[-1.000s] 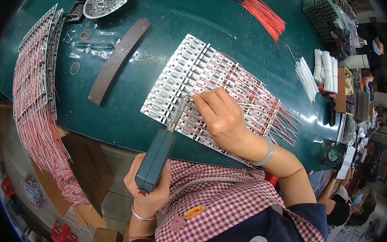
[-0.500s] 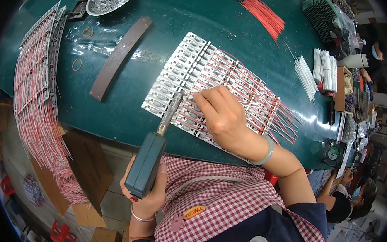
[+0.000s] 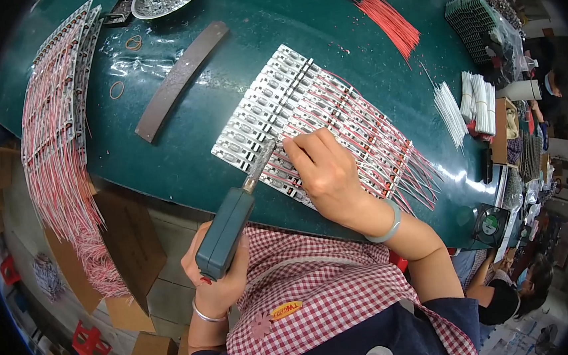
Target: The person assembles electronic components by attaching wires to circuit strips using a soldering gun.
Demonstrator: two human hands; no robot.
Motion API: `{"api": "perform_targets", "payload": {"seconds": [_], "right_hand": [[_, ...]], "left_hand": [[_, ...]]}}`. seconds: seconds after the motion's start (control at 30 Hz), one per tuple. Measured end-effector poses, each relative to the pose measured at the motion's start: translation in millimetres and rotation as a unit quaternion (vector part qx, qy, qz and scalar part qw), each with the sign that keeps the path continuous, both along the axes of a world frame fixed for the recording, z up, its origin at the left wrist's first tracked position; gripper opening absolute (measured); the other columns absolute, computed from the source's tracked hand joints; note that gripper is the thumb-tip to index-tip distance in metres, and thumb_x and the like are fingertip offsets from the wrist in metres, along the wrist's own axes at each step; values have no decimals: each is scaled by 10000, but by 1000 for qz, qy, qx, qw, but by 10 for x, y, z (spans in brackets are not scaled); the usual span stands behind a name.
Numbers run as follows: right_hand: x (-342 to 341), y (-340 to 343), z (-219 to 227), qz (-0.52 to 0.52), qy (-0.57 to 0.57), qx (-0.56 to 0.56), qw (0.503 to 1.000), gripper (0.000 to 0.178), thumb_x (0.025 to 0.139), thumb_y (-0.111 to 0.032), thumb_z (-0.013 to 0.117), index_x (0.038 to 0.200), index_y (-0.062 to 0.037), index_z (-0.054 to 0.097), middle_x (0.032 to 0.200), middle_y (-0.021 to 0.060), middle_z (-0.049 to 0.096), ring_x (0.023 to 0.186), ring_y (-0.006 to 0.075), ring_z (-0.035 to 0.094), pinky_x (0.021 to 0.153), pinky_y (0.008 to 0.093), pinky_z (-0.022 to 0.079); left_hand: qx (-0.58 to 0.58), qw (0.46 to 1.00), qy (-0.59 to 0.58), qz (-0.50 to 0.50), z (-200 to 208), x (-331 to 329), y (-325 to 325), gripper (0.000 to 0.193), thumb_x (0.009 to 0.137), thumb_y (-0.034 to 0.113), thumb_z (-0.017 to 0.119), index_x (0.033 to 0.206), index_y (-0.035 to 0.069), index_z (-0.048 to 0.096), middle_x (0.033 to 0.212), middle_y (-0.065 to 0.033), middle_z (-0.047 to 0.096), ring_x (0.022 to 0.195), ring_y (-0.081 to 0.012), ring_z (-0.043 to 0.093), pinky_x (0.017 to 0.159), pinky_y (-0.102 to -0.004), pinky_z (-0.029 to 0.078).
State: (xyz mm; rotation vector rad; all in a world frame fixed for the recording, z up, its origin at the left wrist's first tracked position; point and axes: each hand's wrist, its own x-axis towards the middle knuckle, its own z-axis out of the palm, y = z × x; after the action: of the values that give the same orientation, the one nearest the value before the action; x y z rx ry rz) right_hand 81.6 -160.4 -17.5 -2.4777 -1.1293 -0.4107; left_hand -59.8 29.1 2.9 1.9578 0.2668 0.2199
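Observation:
My left hand (image 3: 237,269) is wrapped round a dark green soldering gun (image 3: 225,230). Its metal tip reaches up and right onto a panel of small white circuit boards (image 3: 247,121) on the table. Just beside the tip, my right hand (image 3: 329,177) is closed in a pinch on a thin wire, mostly hidden by the fingers. Red and white wires (image 3: 377,133) run in rows over the right part of the panel and hang past its edge. On the panel's left columns no wires show.
A curved brown strip (image 3: 180,82) lies left of the panel. Stacked wired panels (image 3: 58,108) overhang the table's left end. Loose red wires (image 3: 389,26) and white wire bundles (image 3: 477,102) lie to the right. A silvery dish (image 3: 164,0) stands at the back; a small fan (image 3: 490,225) stands right.
The soldering gun and my left hand have shifted slightly right and up, bringing the tip closer to my right fingertips. My right hand stays pinched at nearly the same spot.

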Motion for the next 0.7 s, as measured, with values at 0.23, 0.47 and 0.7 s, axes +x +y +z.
{"api": "perform_targets", "payload": {"seconds": [0.23, 0.47, 0.7], "right_hand": [[-2, 15, -2, 0, -1, -2, 1000, 347, 697, -19, 620, 1020, 104, 653, 861, 118, 561, 798, 241, 552, 635, 309, 503], [-5, 21, 12, -1, 3, -2, 1000, 331, 705, -22, 618, 1012, 96, 655, 860, 118, 556, 797, 243, 550, 634, 311, 504], [-7, 0, -9, 7, -19, 14, 1000, 329, 704, -17, 632, 1014, 93, 656, 884, 112, 573, 815, 239, 562, 622, 313, 501]], "left_hand": [[19, 1000, -14, -12, -13, 10, 16, 190, 767, -64, 732, 947, -69, 672, 879, -141, 680, 729, -229, 684, 662, -298, 533], [3, 999, -39, 13, -57, -78, 18, 215, 776, -38, 736, 981, -74, 682, 888, -150, 684, 722, -232, 686, 654, -292, 535], [-20, 998, -25, 46, -81, -182, 27, 246, 776, -27, 745, 1009, -80, 688, 921, -156, 698, 740, -232, 695, 670, -294, 544]]}}
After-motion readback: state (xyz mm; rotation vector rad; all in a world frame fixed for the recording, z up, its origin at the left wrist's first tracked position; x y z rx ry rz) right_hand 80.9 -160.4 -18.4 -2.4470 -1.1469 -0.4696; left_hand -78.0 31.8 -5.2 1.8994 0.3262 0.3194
